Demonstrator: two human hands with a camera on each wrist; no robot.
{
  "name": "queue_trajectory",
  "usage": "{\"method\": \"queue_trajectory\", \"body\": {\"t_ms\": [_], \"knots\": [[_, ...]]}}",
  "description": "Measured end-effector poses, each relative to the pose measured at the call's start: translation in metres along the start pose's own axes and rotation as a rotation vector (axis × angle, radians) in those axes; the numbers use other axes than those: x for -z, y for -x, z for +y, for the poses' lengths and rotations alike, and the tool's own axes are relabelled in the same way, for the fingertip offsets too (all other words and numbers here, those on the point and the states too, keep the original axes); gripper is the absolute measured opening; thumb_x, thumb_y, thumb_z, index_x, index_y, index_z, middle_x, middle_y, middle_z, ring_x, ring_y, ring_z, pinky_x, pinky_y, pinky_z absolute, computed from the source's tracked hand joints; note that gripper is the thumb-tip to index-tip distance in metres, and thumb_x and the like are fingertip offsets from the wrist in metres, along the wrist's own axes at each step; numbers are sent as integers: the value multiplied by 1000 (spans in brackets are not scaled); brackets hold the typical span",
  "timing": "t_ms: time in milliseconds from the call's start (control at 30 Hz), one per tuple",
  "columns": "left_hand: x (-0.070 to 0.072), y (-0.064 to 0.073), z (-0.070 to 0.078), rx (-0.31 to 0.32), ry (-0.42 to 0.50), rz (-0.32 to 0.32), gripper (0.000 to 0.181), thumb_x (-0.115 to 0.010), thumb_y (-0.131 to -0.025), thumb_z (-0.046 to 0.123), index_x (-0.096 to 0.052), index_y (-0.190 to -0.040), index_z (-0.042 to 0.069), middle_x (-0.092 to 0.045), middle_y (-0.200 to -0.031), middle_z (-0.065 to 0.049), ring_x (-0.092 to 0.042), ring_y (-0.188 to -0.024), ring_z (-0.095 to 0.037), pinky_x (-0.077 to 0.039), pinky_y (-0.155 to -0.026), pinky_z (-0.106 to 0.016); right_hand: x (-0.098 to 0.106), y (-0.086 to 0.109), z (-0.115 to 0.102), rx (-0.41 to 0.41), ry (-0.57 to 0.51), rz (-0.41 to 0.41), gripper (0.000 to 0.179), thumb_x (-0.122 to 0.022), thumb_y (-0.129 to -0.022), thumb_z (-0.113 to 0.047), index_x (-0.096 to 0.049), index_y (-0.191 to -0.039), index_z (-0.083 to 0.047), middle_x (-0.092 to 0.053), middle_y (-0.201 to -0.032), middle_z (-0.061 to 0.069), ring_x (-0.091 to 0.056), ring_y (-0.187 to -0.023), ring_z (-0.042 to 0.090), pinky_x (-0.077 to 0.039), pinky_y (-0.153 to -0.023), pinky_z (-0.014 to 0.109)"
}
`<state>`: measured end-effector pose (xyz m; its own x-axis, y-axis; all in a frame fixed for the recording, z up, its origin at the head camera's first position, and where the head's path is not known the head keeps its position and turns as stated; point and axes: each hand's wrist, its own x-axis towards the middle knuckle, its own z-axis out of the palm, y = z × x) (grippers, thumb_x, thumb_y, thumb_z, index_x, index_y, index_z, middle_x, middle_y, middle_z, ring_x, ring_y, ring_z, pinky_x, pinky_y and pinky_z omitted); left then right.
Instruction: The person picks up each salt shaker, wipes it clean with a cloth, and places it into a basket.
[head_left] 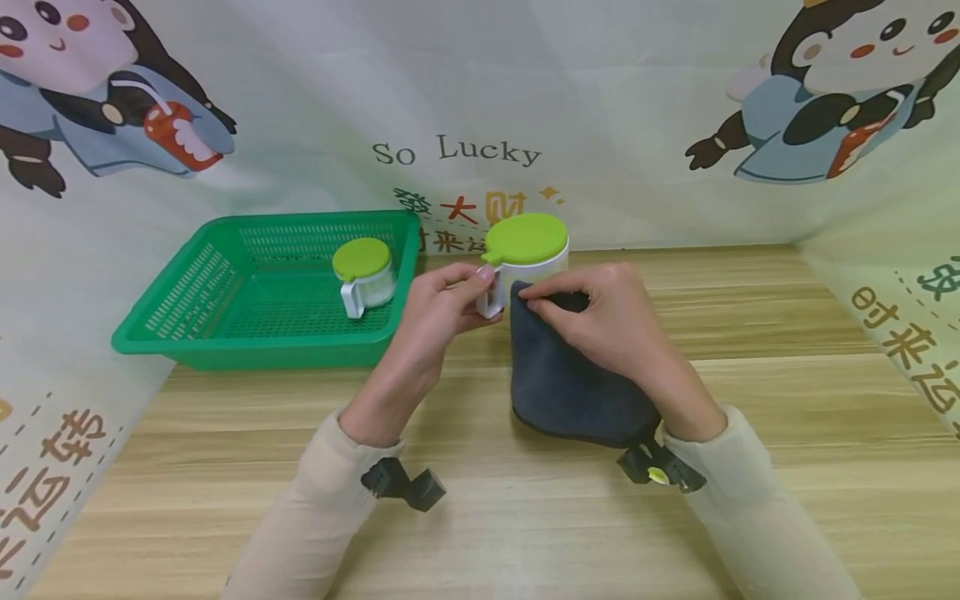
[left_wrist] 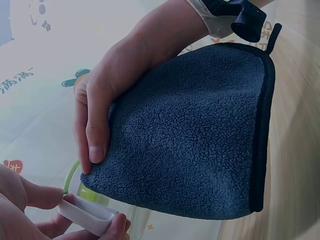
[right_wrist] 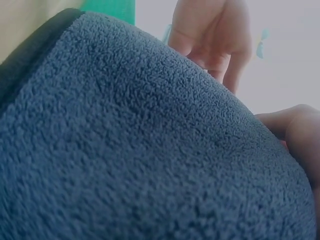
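**Blue-grey cloth [head_left: 566, 392] blocking half the green-lidded jar [head_left: 546, 270]**

So, head view first. The jar is near the back of the table [head_left: 480, 550], just in front of the printed backdrop [head_left: 637, 108]. The left hand [head_left: 438, 307] grips its white handle [head_left: 491, 293]. The right hand [head_left: 603, 312] pinches the cloth by its upper corner, thumb against finger, right beside the jar. Cloth and fingers cover the jar's lower part, so I can't tell if it touches the table. Over to the left is a green basket [head_left: 262, 344] with a smaller jar [head_left: 375, 292] upright inside, same kind of green lid. The left wrist overlaps the basket's near right corner from up here. Each sleeve has a little black camera [head_left: 387, 478] at the cuff.

Left wrist view: the cloth hogs the middle, a hanging loop [left_wrist: 274, 38] at one corner. Thumb and fingers are around the handle, and most of the jar is behind the cloth.

Right wrist view: nearly all cloth. Part of each hand pokes out past its edge, plus a bit of green basket up top. Can't make the jar out properly.
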<state>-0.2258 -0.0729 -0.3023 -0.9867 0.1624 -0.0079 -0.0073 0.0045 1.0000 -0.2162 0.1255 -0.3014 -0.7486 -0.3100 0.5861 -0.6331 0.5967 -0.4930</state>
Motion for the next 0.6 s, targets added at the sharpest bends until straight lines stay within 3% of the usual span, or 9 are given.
{"method": "queue_trajectory", "body": {"t_ms": [367,600], "knots": [[-1,2,-1,-1,3,-16,30,-56,-98,27,-66,-108,0,-60,-111,-10,-67,-95,-23,-57,-86,-35,-5,1,0,19,13,-15,10,-76,-82,-18,-79,-89,-23,-75,-86,-7,-67,-80,8,-48,-64,26],[-1,2,-1,9,-6,-13,30,-55,-98,27,-66,-110,1,-61,-112,-10,-68,-92,-19,-58,-85,-34,-8,0,0,31,28,-27,9,-75,-82,-19,-79,-89,-23,-75,-84,-8,-58,-63,5,-39,-53,22]]}}
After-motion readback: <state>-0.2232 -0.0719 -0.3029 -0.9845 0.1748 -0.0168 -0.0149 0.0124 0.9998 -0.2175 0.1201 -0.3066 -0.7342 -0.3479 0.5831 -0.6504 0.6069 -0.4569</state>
